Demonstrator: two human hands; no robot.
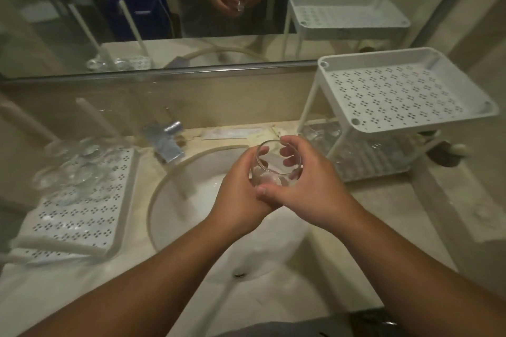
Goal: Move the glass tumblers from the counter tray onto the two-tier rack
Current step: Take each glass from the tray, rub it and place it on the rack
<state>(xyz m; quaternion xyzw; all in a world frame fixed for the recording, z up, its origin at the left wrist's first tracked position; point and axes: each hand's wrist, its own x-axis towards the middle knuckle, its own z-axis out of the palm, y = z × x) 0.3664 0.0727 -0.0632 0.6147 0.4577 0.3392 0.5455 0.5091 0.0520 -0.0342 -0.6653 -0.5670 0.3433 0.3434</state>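
Tumbler in transit over the sink, held in both hands.

The left hand and right hand both curl round one tumbler, upright, between tray to the left and rack to the right. Likely risks: the smooth glass slipping during a hand change and dropping into the sink below; its rim clipping the rack's upper tier or post; knocking the tumblers already on the lower tier just beyond the right hand.
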